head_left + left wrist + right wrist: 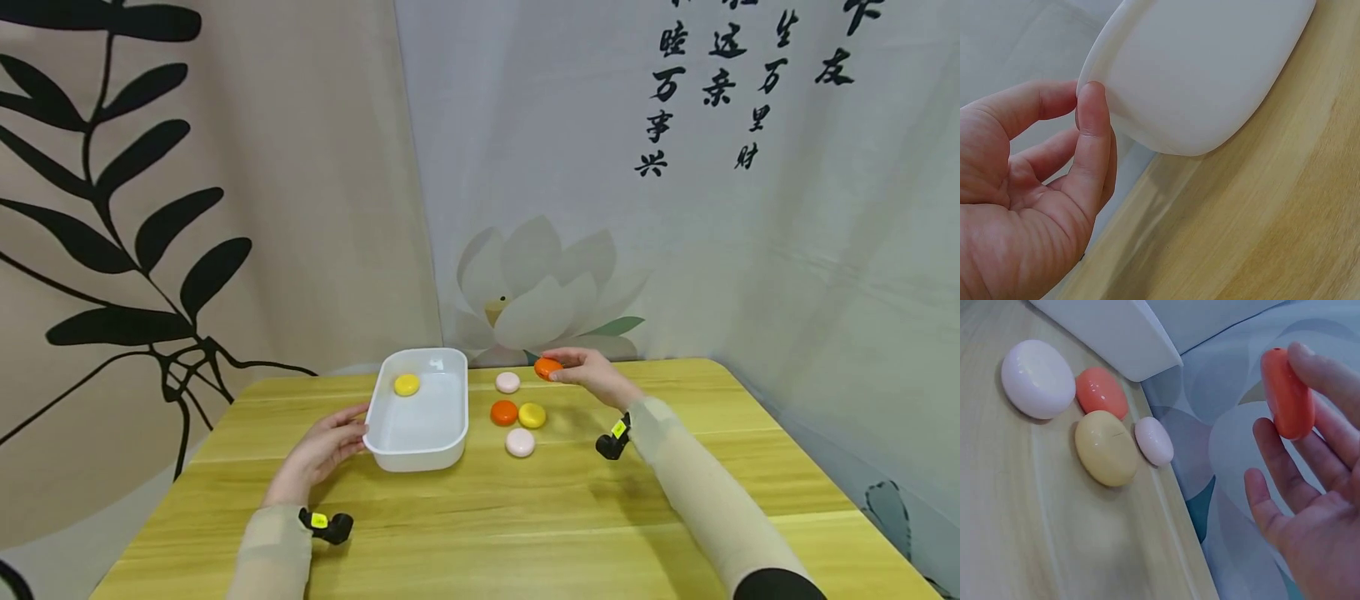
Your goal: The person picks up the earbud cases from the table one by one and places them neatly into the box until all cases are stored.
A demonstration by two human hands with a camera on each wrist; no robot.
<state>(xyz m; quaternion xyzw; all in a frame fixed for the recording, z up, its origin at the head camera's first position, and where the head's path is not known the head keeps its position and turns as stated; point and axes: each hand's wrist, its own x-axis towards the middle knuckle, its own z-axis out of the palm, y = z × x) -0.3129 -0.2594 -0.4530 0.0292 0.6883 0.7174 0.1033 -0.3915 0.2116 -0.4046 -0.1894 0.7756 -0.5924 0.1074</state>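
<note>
My right hand (594, 377) pinches an orange disc (1288, 394) between thumb and fingers, lifted above the far part of the table. Two fingers of that hand stand apart from the disc in the right wrist view. At the left side of a white rectangular tray (417, 460), my left hand (324, 450) grips the rim near its front corner with the fingertips. Inside the tray lies one yellow disc (407, 384). Between tray and right hand sit a second orange disc (504, 412), another yellow disc (532, 415) touching or nearly touching it, and two pale pink discs, one behind (507, 382) and one in front (521, 442).
The wooden table (465, 533) carries the tray and the loose discs. Behind its far edge hangs a printed cloth (322, 208) with dark leaves, a lotus and writing. Each wrist wears a small black camera, seen at the left sleeve (270, 550) and right sleeve (697, 483).
</note>
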